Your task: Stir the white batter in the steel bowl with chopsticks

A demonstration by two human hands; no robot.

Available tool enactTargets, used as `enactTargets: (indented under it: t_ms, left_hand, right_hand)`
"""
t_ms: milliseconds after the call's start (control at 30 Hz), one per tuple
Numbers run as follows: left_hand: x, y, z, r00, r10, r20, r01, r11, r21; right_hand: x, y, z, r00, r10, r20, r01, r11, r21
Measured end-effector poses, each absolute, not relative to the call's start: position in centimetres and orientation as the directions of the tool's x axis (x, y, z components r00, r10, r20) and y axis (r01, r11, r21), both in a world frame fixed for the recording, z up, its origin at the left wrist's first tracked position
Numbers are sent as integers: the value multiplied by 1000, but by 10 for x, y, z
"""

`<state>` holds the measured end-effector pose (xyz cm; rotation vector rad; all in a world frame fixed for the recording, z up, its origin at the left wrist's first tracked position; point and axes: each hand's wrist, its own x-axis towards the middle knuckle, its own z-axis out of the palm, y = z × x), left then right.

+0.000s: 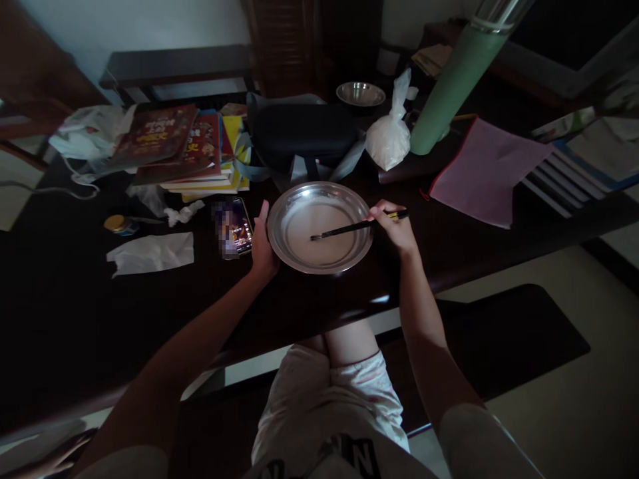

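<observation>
A shiny metal bowl stands on the dark table before me, with a pale, milky layer inside. My left hand holds the bowl's left side against the palm; part of its fingers is hidden by the rim. In my right hand a slim black paintbrush is pinched, reaching over the right rim. The brush's tip points down at the pale layer near the bowl's middle; whether it touches is hard to tell. Just left of my left hand lies a lit phone.
Behind the bowl sits a black case, beside a tied bag of white powder and a tall green bottle. Stacked books, a tissue and a small jar are leftward. A pink mesh pouch lies right.
</observation>
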<state>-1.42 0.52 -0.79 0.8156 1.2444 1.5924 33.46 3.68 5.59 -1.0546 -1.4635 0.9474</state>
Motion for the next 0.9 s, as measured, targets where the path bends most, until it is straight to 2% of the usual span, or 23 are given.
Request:
enactTargets:
  t_ms: [167, 333, 433, 567, 700, 900]
  left_hand:
    - [-11, 3, -4, -397, 917, -30, -253, -78, 964]
    - [-8, 2, 4, -411, 902, -135, -366, -28, 930]
    - [-7, 2, 8, -417, 893, -167, -413, -22, 911]
    - [-9, 2, 4, -432, 891, -142, -358, -25, 933]
    - [-12, 1, 0, -421, 905, -52, -280, -76, 957]
    - [-13, 3, -1, -326, 941, -90, -354, -33, 935]
  right_hand:
    - [337, 37, 57, 27, 953, 302, 118, 297, -947]
    - [336, 36, 58, -67, 959, 277, 115, 283, -952]
    - [335, 37, 57, -53, 956, 290, 127, 294, -947]
    - [338, 37, 57, 14, 956, 294, 111, 291, -950]
    - [335, 36, 59, -60, 957, 283, 123, 288, -950]
    - [335, 36, 59, 20, 958, 287, 123, 282, -951]
